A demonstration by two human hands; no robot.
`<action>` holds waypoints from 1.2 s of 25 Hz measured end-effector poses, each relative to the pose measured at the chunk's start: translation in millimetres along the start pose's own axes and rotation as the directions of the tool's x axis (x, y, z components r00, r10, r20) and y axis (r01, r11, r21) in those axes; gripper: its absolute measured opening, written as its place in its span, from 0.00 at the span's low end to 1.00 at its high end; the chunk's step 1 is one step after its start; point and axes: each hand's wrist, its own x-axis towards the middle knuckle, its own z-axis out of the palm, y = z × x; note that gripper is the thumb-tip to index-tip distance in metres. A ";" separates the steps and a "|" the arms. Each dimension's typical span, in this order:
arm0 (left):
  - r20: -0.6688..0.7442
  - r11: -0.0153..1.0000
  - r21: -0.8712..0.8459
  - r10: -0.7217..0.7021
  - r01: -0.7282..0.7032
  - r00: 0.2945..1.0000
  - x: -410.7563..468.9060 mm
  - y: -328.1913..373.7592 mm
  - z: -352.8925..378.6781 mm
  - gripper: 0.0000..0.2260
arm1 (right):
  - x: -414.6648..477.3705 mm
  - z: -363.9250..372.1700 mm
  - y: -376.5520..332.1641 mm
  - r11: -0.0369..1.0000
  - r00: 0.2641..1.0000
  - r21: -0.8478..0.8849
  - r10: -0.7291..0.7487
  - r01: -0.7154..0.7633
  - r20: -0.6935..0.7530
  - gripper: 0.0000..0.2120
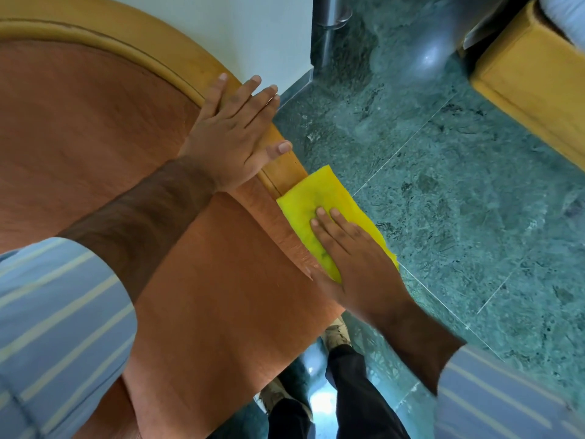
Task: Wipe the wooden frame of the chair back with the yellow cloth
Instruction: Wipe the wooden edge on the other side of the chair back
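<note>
1. The left hand (235, 134) lay flat and open on the curved wooden frame (186, 63) of the chair back, fingers spread, gripping nothing and seemingly steadying the chair. The right hand (351, 248) was also flat, palm down, pressing the yellow cloth (311, 198) rather than clutching it.
2. The cloth sat on the frame's edge just below the left hand, folded over the rim, one flap hanging toward the floor side.
3. I judged the wiping to be in progress on the lower side stretch of the frame. The long arc above the left hand looked still to do, so the next move would call for sliding the cloth up along the rim with steady pressure, and shifting the left hand out of its path.
4. Inside the frame lay the rust-orange upholstery (95, 128). Beyond the frame's outer side spread a green marble floor (443, 185), with a pale wall (253, 33) above the frame and a yellow wooden piece (522, 77) farther off.
</note>
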 end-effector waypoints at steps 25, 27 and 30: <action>0.051 1.000 0.010 -0.026 0.025 0.998 1.1 4.0 -6.1 0.37 | 13.7 2.3 -6.6 0.995 0.996 0.093 0.050 -0.043 -0.073 0.32; 0.047 1.000 -0.012 -0.022 0.023 0.999 0.6 2.9 -6.5 0.38 | 16.2 1.4 -4.8 0.993 0.997 0.116 0.033 -0.025 -0.066 0.32; 0.049 1.000 -0.021 -0.008 0.009 0.999 -0.5 3.2 -5.7 0.37 | -61.1 -1.1 8.9 0.997 0.999 0.070 0.042 -0.041 -0.015 0.32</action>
